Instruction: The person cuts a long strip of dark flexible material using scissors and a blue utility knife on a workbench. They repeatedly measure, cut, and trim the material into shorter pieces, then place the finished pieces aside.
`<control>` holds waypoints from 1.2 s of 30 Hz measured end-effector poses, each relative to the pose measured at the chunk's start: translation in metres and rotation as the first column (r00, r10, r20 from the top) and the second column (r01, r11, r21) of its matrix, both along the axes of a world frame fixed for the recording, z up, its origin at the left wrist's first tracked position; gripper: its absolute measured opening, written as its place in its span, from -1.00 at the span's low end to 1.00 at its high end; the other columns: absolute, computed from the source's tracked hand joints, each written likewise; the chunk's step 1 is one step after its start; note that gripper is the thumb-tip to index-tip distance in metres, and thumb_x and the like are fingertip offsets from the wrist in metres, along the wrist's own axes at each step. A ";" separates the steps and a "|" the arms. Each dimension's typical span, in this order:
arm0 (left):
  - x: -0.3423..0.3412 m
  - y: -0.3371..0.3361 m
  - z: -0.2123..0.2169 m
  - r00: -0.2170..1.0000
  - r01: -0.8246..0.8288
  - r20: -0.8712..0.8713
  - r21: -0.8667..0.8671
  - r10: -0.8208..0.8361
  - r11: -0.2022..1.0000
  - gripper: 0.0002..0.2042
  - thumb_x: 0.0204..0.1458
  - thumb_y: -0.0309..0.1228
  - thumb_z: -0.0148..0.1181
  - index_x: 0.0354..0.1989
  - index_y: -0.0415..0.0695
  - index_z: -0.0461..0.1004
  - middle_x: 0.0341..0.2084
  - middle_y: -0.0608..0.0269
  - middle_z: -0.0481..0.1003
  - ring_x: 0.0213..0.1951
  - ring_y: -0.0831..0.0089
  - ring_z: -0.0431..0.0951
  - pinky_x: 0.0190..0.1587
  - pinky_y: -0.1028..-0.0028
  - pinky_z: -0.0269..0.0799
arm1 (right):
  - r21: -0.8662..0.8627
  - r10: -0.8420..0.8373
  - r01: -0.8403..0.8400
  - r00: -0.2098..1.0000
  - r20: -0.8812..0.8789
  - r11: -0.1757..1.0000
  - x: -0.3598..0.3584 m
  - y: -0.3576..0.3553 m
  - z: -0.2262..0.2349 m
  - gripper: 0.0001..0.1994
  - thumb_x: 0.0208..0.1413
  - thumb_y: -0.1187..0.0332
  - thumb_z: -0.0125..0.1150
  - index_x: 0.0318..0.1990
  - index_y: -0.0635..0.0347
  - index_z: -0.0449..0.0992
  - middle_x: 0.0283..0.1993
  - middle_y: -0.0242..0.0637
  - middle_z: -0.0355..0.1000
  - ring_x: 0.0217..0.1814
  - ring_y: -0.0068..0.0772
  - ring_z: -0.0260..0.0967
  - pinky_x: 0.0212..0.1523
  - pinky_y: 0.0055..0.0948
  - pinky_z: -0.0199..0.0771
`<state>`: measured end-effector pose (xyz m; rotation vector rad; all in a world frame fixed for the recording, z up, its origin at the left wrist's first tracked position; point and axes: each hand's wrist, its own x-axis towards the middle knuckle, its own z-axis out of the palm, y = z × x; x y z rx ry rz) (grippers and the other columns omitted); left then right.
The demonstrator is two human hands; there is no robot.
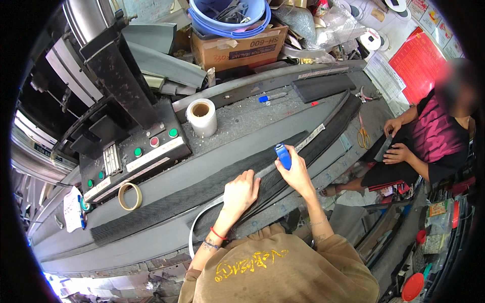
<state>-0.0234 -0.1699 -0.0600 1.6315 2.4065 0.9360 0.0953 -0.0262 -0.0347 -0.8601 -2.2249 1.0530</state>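
My right hand [298, 174] is closed around a blue hand tool [283, 156], whose exact kind I cannot make out. It is over a long dark pleated mesh bundle [336, 121] lying along the bench. Just left of it, my left hand [241, 193] presses down on the bundle with its fingers together. A narrow white strip [199, 214] curves up from beside my left forearm and passes under that hand, its grip partly hidden. Another length of dark pleated mesh [161, 204] lies flat on the far side of my hands.
A black machine with green and red buttons [154, 142] stands at the left. On the bench are a clear film roll [202, 118], a tape ring [130, 196], a blue marker [270, 98], scissors [362, 135] and pliers [362, 96]. Another person [437, 126] sits at the right, handling a dark piece.
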 end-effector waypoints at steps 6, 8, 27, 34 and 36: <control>-0.007 -0.003 0.001 0.987 0.028 0.154 0.060 -0.037 0.998 -0.79 0.09 -0.26 0.08 -0.31 -0.16 0.41 -0.47 0.06 0.53 -0.40 0.13 0.56 -0.41 0.28 0.45 | -0.630 -0.358 0.000 0.823 -0.441 0.777 -0.001 0.034 0.013 -0.64 0.22 0.07 0.03 -0.08 0.21 0.29 -0.43 -0.24 0.42 -0.53 -0.45 0.42 -0.49 -0.48 0.47; -0.006 -0.004 0.001 0.988 0.025 0.153 0.039 -0.030 0.999 -0.80 0.09 -0.27 0.08 -0.32 -0.16 0.41 -0.48 0.06 0.52 -0.41 0.12 0.56 -0.41 0.28 0.45 | -0.659 -0.438 0.057 0.790 -0.430 0.750 -0.001 0.049 0.020 -0.46 0.20 -0.10 -0.06 0.05 0.21 0.21 -0.38 -0.17 0.43 -0.43 -0.36 0.47 -0.40 -0.42 0.53; -0.004 -0.004 -0.001 0.985 -0.001 0.169 0.114 -0.019 0.993 -0.84 0.06 -0.31 0.11 -0.37 -0.14 0.40 -0.53 0.11 0.50 -0.45 0.15 0.54 -0.44 0.30 0.43 | -0.311 -0.293 0.199 0.910 -0.293 0.929 -0.022 0.115 0.024 -0.57 0.20 -0.04 0.00 -0.23 0.23 0.35 -0.60 -0.28 0.39 -0.63 -0.47 0.40 -0.60 -0.49 0.46; 0.000 -0.005 -0.003 0.996 0.014 0.090 0.139 -0.026 0.990 -0.87 0.05 -0.38 0.09 -0.43 -0.14 0.33 -0.57 0.17 0.43 -0.50 0.24 0.53 -0.48 0.31 0.44 | -0.269 -0.058 0.003 0.978 -0.199 0.963 -0.036 0.063 0.009 -0.69 0.20 0.11 0.09 -0.28 0.22 0.36 -0.62 -0.40 0.33 -0.65 -0.58 0.33 -0.63 -0.55 0.37; 0.001 -0.004 -0.003 0.996 -0.002 0.084 0.144 -0.010 0.990 -0.87 0.05 -0.37 0.09 -0.43 -0.14 0.33 -0.57 0.18 0.43 -0.50 0.25 0.53 -0.48 0.31 0.44 | -0.272 -0.023 -0.029 0.982 -0.186 0.962 -0.038 0.056 0.012 -0.69 0.20 0.11 0.09 -0.26 0.23 0.37 -0.62 -0.40 0.32 -0.65 -0.58 0.34 -0.63 -0.55 0.38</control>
